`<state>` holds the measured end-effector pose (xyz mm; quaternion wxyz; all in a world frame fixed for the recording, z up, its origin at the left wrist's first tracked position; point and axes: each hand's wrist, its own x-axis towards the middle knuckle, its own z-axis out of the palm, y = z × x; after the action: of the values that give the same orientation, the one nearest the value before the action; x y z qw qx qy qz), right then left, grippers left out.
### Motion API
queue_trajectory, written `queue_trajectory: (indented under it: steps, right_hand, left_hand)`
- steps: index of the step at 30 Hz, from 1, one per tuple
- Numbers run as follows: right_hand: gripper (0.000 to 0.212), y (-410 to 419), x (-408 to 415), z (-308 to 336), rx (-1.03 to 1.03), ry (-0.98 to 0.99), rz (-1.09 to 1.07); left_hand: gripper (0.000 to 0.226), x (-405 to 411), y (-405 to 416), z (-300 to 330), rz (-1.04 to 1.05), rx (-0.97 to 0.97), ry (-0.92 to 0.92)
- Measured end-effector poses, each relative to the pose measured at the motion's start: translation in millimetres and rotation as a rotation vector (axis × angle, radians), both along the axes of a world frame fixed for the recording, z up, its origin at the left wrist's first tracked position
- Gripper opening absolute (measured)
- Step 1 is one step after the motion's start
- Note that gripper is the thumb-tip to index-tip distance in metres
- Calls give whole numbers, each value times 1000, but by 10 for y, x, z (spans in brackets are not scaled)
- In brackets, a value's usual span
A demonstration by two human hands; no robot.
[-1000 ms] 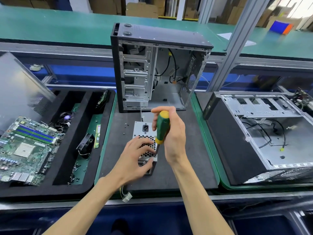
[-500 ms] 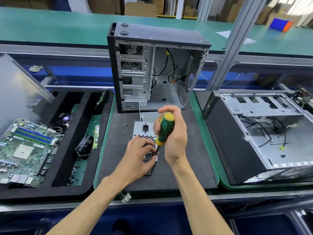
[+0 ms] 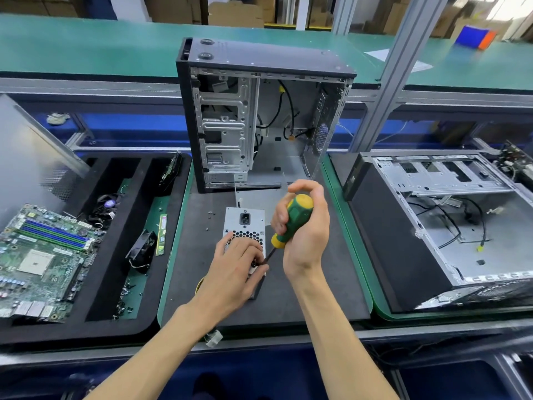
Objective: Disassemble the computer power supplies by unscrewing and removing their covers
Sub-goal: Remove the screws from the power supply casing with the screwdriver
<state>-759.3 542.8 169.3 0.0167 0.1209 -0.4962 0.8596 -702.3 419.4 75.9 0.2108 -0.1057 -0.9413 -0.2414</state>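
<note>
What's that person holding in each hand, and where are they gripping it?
The right hand grips a screwdriver by its green-and-yellow handle. The left hand rests on the power supply, fingertips by the screwdriver's tip.

The left hand (image 3: 235, 268) covers the power supply (image 3: 244, 223)'s near half, hiding the screwdriver (image 3: 291, 220) tip.
</note>
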Motion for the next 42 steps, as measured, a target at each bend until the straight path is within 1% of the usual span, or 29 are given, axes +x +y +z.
queue_trajectory:
  steps: [5,8,10,12,16,18,21,24,26,29,31,34,37,39,42]
  right_hand:
    - [39,19,-18,45,-88,-46,-12]
    - [41,-8,-80,148,-162,-54,-12]
    - [42,-49,-137,231,-227,-56,-9]
    - [46,-113,-216,301,-301,-64,5]
    - [45,-285,-457,388,-455,-133,37]
    - [43,-391,-609,383,-523,-219,40]
    - [40,-568,-830,313,-578,-351,6]
    - [37,-767,-1015,213,-599,-458,-28]
    - [37,-912,-1106,133,-591,-504,-48]
    - [36,-1102,-1188,24,-552,-550,-73]
    - [36,-1187,-1230,-35,-527,-564,-92]
    - [36,-1258,-1274,-97,-503,-564,-121]
    - [38,-1281,-1295,-123,-485,-548,-143]
    - [39,-1269,-1298,-126,-483,-539,-165]
    - [38,-1219,-1287,-109,-488,-523,-194]
  left_hand:
    - [15,-5,-1,12,25,48,13]
    - [13,-42,-82,117,14,127,7]
    - [11,-71,-173,208,50,189,-5]
    - [9,-91,-261,312,102,319,-44]
    - [13,-152,-481,486,108,780,-201]
    - [15,-191,-640,536,91,948,-259]
    - [10,-298,-951,518,160,1134,-265]
    - [4,-457,-1302,344,286,1199,-319]
    - [4,-561,-1494,141,351,1185,-409]
    - [14,-709,-1658,-205,413,1073,-550]
    - [23,-812,-1699,-407,415,908,-621]
    - [30,-953,-1718,-602,398,572,-635]
    - [24,-1043,-1703,-676,354,385,-634]
    - [16,-1078,-1695,-715,334,305,-653]
    - [13,-1102,-1690,-765,314,208,-683]
